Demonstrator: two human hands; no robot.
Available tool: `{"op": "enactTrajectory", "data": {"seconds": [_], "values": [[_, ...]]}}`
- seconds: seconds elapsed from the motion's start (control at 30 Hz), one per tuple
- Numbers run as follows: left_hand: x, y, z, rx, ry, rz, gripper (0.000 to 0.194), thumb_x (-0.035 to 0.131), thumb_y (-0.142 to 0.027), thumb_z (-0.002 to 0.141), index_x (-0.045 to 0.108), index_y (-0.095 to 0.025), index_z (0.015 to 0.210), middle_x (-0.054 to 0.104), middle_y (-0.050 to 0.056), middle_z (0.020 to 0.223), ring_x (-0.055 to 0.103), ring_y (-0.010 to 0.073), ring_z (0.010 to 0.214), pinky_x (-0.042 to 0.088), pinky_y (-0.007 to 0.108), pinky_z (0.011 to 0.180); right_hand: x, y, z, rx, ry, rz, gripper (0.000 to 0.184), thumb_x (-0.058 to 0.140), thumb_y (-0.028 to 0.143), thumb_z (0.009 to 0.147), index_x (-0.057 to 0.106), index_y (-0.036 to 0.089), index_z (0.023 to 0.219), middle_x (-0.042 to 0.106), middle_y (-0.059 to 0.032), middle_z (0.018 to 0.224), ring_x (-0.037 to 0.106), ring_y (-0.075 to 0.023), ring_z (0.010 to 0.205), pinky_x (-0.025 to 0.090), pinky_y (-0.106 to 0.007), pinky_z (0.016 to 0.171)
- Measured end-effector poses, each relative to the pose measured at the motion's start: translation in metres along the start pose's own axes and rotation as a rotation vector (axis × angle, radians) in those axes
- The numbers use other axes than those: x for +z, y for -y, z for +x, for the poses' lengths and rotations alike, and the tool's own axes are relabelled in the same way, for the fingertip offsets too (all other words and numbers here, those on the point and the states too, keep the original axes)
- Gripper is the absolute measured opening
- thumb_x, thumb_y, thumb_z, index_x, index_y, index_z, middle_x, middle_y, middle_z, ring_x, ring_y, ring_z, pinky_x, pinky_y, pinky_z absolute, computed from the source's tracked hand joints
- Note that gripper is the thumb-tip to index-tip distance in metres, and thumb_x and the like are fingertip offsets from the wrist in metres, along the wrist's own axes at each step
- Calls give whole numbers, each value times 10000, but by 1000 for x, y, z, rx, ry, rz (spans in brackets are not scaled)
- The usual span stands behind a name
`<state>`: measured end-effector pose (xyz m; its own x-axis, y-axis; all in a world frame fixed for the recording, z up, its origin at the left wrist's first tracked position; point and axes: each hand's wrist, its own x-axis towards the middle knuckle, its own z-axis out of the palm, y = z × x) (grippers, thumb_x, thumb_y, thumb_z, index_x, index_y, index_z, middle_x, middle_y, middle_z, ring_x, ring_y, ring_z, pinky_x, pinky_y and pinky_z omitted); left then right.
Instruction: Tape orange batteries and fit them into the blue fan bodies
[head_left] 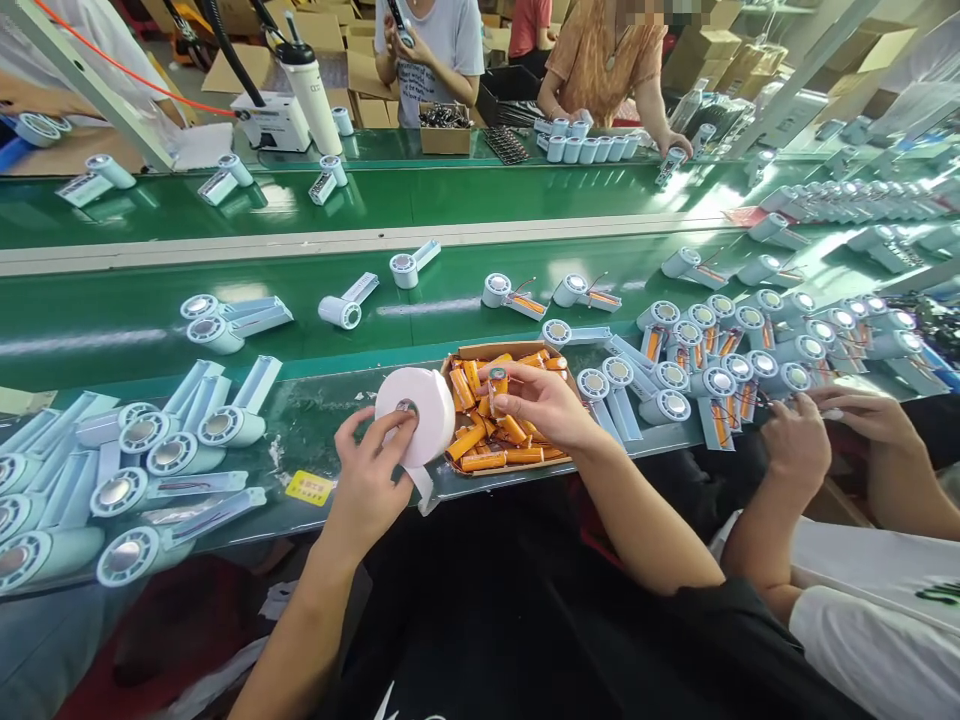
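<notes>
At centre frame, the left hand (375,470) grips one roll of white tape (433,400), fingers at its core; the right hand (551,405) pinches one orange battery (498,384) over a carton (480,351) of more, too heaped to count. Lower left of centre, one yellow sticker (309,488) has unreadable print. Three light-blue fan housings (112,172) line the upper-left belt (172,215).

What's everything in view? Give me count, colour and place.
Shallow cardboard box: one, brown, on green worktop.
Cylindrical cells: many, orange, in box; one in right hand.
Round tape roll: one, white, in left hand.
Conveyor belts: two, flat green, beyond worktop.
Round-headed plastic housings: dozens, pale blue, worktop and belts.
Rectangular label: one, yellow, left of box.
Cylindrical tumbler: one, white, far side.
Cardboard cartons: several, brown, background.
Co-workers: several, varied clothing, opposite and alongside.
Own hands: two, bare, front centre.
</notes>
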<state>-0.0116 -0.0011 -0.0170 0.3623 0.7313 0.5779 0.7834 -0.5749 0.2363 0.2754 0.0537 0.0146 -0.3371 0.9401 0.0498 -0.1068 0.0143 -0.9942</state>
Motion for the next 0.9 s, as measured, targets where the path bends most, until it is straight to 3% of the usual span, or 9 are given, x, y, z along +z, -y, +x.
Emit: {"op": "enactTrajectory", "data": {"seconds": [0.13, 0.2, 0.3, 0.47, 0.6, 0.73, 0.83, 0.9], "values": [[6, -11, 7, -69, -17, -22, 360, 721, -190, 887, 637, -203, 1237, 673, 123, 1138, 532, 326, 1150, 488, 504, 1019, 9, 15, -16, 122, 25, 26, 510, 930, 492, 794, 790, 203, 1190, 807, -58, 975, 790, -234, 950, 661, -407, 930], [9, -21, 14, -141, -88, -76, 387, 820, -329, 867, 636, -202, 1184, 645, 119, 1114, 510, 323, 1124, 484, 488, 993, 16, 16, -22, 161, 40, 3, 517, 937, 469, 778, 799, 201, 1198, 813, -50, 953, 798, -248, 967, 674, -407, 921], [10, -34, 28, -146, -137, -192, 400, 864, -378, 849, 658, -206, 1146, 620, 98, 1098, 501, 308, 1116, 458, 457, 998, 25, 14, -28, 194, 99, -34, 488, 913, 453, 797, 807, 200, 1201, 809, -29, 926, 793, -238, 913, 681, -378, 864], [9, -39, 44, -57, 45, -413, 139, 650, -261, 969, 663, -195, 1091, 652, 97, 1087, 544, 279, 1142, 475, 441, 1032, 29, 16, -34, 172, 225, -184, 426, 866, 469, 861, 813, 196, 1183, 796, -16, 911, 728, -194, 785, 635, -311, 760], [2, -27, 49, 35, 141, -459, 157, 609, -309, 985, 666, -194, 1074, 653, 111, 1051, 540, 300, 1196, 499, 485, 1071, 24, 21, -38, 132, 223, -453, 453, 865, 434, 884, 796, 206, 1270, 765, -4, 867, 690, -189, 766, 586, -291, 730], [-9, -17, 53, 253, 165, -313, 248, 673, -262, 949, 684, -180, 1183, 681, 129, 1073, 508, 342, 1258, 471, 556, 1127, 21, 18, -42, 137, 414, -715, 403, 908, 308, 843, 819, 270, 1235, 737, 15, 800, 695, -187, 738, 586, -293, 758], [-13, -13, 51, 262, 164, -182, 333, 642, -139, 922, 697, -196, 1246, 695, 132, 1103, 483, 367, 1314, 466, 569, 1133, 16, 13, -47, 196, 475, -500, 392, 896, 354, 857, 814, 278, 1232, 747, 22, 818, 711, -165, 705, 603, -275, 726], [-13, -13, 45, 215, 143, -111, 408, 634, -106, 886, 698, -201, 1278, 686, 141, 1131, 464, 392, 1341, 463, 595, 1133, 10, 11, -50, 214, 314, -212, 468, 913, 451, 829, 793, 254, 1236, 778, 5, 873, 745, -175, 728, 628, -289, 723]]}}
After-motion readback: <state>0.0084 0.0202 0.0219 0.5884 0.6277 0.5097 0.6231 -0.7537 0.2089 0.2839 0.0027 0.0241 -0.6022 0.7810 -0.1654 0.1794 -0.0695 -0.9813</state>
